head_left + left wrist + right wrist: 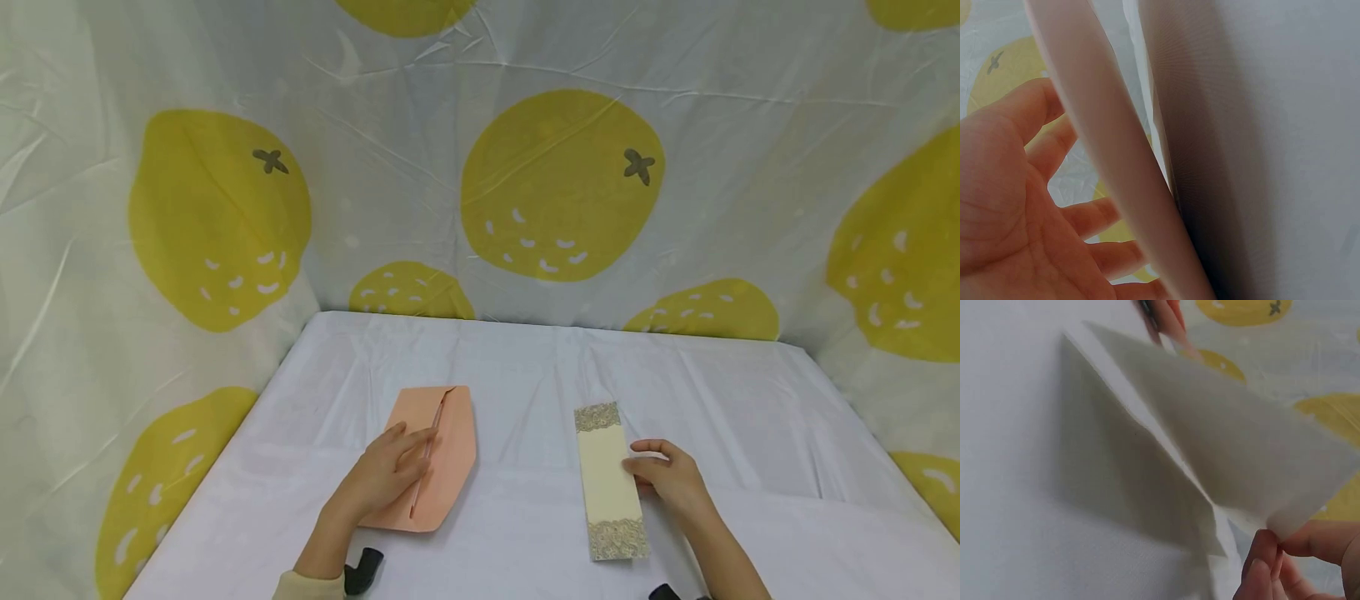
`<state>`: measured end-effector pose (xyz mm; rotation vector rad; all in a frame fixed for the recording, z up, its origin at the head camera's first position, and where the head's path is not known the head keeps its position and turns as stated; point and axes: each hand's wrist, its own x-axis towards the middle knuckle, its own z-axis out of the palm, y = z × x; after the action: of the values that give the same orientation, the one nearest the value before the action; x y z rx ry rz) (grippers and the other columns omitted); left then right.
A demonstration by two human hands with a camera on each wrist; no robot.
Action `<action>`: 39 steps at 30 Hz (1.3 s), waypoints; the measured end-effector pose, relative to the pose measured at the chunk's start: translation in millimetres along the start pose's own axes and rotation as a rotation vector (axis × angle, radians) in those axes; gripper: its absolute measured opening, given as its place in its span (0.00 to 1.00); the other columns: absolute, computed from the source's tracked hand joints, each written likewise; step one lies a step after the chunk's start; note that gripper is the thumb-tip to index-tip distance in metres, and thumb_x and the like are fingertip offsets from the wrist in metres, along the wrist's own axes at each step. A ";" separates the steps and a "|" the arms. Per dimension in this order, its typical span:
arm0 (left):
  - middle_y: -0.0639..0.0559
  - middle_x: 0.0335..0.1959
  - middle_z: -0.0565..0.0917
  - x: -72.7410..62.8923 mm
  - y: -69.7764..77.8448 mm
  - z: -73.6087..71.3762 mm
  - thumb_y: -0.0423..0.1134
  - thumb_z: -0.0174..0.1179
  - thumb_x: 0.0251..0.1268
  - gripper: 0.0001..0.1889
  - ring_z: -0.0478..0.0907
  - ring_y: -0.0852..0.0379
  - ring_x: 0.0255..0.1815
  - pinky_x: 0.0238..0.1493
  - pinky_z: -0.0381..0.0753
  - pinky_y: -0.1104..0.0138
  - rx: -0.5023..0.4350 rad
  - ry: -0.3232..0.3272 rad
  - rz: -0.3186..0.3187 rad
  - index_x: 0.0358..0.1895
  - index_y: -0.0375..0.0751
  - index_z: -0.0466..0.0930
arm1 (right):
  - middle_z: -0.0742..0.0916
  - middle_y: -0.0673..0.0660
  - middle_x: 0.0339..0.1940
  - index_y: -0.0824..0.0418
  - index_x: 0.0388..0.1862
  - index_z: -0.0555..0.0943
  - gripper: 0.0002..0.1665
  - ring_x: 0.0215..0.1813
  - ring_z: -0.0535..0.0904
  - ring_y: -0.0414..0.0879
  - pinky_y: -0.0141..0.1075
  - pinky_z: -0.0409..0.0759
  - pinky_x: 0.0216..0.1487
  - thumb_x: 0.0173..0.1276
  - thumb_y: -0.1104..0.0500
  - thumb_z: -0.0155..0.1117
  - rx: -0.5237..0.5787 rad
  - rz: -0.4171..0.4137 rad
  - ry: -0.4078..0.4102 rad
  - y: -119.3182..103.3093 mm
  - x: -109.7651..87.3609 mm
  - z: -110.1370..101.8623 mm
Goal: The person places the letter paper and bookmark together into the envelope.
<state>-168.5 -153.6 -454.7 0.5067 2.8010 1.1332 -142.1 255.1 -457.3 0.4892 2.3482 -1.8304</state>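
Observation:
A peach-pink envelope [453,471] lies at the left of the table, its pointed flap toward the right and a slit-like opening running along it. My left hand [384,477] rests on it with relaxed fingers. In the left wrist view the envelope [1100,119] stands close against the spread fingertips of the left hand [1010,175]. To the right is a long cream card [602,475] with patterned gold-grey bands at both ends. My right hand [671,479] pinches its right edge; in the right wrist view thumb and finger grip a corner of the card [1241,437], tilted off the cloth.
A white cloth [525,533] covers the table. Behind it and at the sides hangs a pale curtain [390,183] printed with large yellow fruits. Black curved pieces show beside the left wrist [363,571] and near the bottom edge by the right forearm.

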 end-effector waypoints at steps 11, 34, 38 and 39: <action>0.25 0.69 0.62 0.3 -1.9 -1.6 0.44 0.59 0.70 0.21 0.57 0.27 0.70 0.60 0.59 0.32 -0.006 -0.013 0.010 0.65 0.48 0.76 | 0.86 0.53 0.34 0.72 0.54 0.74 0.22 0.35 0.82 0.45 0.34 0.82 0.37 0.65 0.64 0.67 0.099 -0.034 -0.027 -3.7 -3.8 9.8; 0.26 0.70 0.61 2.0 -3.0 -2.2 0.45 0.59 0.70 0.22 0.56 0.29 0.72 0.62 0.58 0.33 -0.018 -0.015 0.005 0.66 0.50 0.75 | 0.84 0.55 0.32 0.72 0.46 0.76 0.15 0.33 0.80 0.46 0.36 0.82 0.38 0.63 0.68 0.67 0.221 -0.099 -0.111 -26.9 -20.2 57.7; 0.26 0.70 0.61 2.6 -4.3 -0.9 0.45 0.59 0.70 0.22 0.55 0.29 0.72 0.62 0.58 0.33 -0.016 -0.018 0.006 0.66 0.50 0.75 | 0.83 0.55 0.33 0.73 0.47 0.75 0.15 0.33 0.80 0.46 0.35 0.82 0.38 0.64 0.68 0.66 0.240 -0.115 -0.144 -31.0 -19.5 67.5; 0.26 0.70 0.62 2.7 -4.6 -0.6 0.45 0.59 0.70 0.22 0.56 0.29 0.71 0.62 0.58 0.33 -0.016 -0.019 0.008 0.66 0.50 0.75 | 0.83 0.55 0.33 0.73 0.47 0.75 0.15 0.33 0.80 0.46 0.35 0.82 0.38 0.64 0.68 0.66 0.244 -0.118 -0.147 -32.1 -19.3 70.5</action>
<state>-172.3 -156.2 -457.4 0.5250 2.7745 1.1452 -141.5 177.1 -440.3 0.2343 2.1116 -2.1392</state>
